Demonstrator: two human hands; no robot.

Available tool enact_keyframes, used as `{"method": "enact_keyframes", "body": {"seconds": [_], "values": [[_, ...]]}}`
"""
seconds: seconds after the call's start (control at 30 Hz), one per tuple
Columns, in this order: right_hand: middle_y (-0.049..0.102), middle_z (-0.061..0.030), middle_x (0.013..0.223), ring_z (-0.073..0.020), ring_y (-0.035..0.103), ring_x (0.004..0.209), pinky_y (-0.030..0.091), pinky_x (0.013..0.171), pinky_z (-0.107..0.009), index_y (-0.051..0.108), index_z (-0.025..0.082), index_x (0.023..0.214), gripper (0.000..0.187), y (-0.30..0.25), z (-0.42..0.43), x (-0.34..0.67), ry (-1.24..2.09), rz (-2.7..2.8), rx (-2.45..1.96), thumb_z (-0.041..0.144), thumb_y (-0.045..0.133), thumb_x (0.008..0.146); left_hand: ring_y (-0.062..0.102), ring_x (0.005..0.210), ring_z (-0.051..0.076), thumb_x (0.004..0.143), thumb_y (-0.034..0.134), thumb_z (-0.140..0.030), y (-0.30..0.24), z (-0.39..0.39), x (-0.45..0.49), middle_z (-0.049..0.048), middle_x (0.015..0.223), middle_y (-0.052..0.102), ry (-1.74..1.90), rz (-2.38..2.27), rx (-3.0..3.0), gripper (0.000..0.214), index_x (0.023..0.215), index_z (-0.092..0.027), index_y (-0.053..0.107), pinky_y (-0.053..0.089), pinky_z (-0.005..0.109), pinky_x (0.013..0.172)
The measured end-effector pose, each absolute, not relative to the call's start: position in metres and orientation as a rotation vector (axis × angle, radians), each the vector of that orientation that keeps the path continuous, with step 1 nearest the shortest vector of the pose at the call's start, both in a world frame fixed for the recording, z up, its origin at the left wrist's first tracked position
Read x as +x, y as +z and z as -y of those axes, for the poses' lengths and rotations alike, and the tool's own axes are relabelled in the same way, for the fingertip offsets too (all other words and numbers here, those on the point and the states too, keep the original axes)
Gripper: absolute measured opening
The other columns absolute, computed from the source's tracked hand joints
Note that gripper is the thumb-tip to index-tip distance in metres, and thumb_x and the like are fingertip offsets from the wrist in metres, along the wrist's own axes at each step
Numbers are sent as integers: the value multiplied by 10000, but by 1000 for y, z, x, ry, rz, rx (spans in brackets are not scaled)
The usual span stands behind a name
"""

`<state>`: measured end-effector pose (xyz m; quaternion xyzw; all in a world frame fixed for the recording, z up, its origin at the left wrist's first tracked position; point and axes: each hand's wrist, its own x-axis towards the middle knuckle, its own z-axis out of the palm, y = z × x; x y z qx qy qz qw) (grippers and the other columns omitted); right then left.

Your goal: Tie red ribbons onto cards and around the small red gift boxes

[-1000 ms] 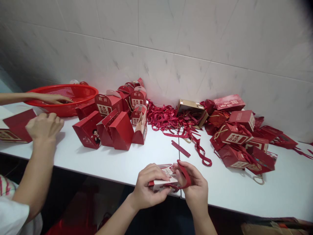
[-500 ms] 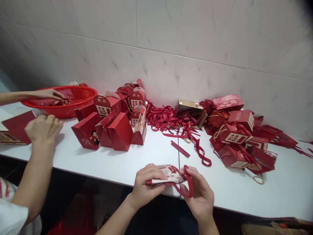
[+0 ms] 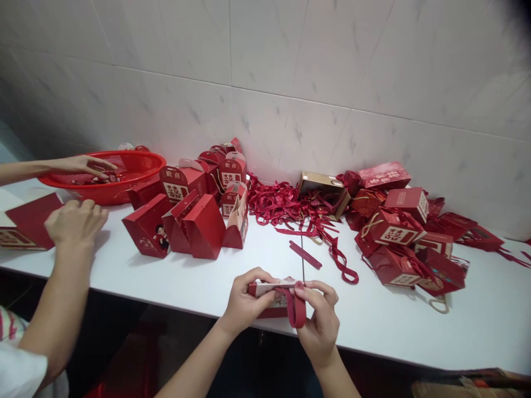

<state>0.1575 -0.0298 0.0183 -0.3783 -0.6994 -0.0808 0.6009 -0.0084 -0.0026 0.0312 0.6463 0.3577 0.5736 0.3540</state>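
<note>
At the table's front edge my left hand (image 3: 245, 301) is closed around a small red and white gift box (image 3: 271, 313), thumb in front and fingers behind. A dark red ribbon (image 3: 297, 312) hangs in a loop at the box's right end. My right hand (image 3: 321, 320) is closed there, pinching the ribbon between thumb and fingers close to the box. My fingers cover part of the box's top. Beyond my hands a flat red strip (image 3: 305, 254) and a heap of loose red ribbons (image 3: 274, 202) lie on the white table (image 3: 398, 320).
On the left another person's hands (image 3: 77, 221) work by a red plastic basket (image 3: 103, 193) and an open red box (image 3: 35, 218). Several red boxes (image 3: 205, 226) stand left of the ribbons. Ribboned boxes (image 3: 396, 232) pile up on the right, near an open brown box (image 3: 323, 179).
My hands have drawn closer together, and the box has turned so a red side shows below. The ribbon loop has moved left with my right hand. The other person's hand in the basket has shifted slightly.
</note>
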Motion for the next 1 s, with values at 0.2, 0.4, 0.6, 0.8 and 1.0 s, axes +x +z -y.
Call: {"method": "enact_keyframes", "body": {"seconds": [0.2, 0.4, 0.6, 0.8, 1.0], "values": [[728, -9, 832, -228, 594, 900, 431, 756, -392, 618, 235, 1021, 300, 22, 24, 155, -222, 1672, -896, 32, 559, 808, 590, 546, 127, 727, 699, -217, 29, 0, -11, 24, 693, 674, 1397, -961, 1600, 95, 775, -148, 653, 471, 210, 507], [729, -8, 819, -235, 604, 885, 383, 780, -394, 607, 225, 1008, 301, 21, 21, 150, -218, 1657, -907, 25, 553, 790, 578, 538, 129, 730, 718, -263, 26, -1, -11, 21, 655, 663, 1416, -983, 1546, 128, 750, -150, 659, 463, 209, 503], [740, 13, 845, -238, 636, 945, 343, 812, -391, 598, 238, 1011, 334, 23, 20, 153, -203, 1737, -847, 2, 519, 789, 599, 556, 143, 710, 740, -270, 28, -5, -11, 22, 646, 668, 1405, -985, 1520, 135, 725, -149, 682, 482, 222, 532], [735, 14, 849, -235, 664, 955, 351, 838, -393, 590, 244, 1034, 341, 22, 19, 154, -110, 1746, -878, 3, 513, 805, 580, 543, 131, 714, 740, -268, 25, -5, -9, 10, 653, 660, 1368, -985, 1490, 145, 742, -155, 653, 465, 217, 530], [724, 3, 821, -242, 674, 914, 347, 833, -396, 588, 229, 993, 269, 24, 21, 151, -69, 1720, -885, 34, 557, 810, 607, 604, 142, 780, 693, -318, 21, -4, -14, 28, 732, 669, 1314, -864, 1515, 181, 842, -157, 637, 471, 222, 568]]}}
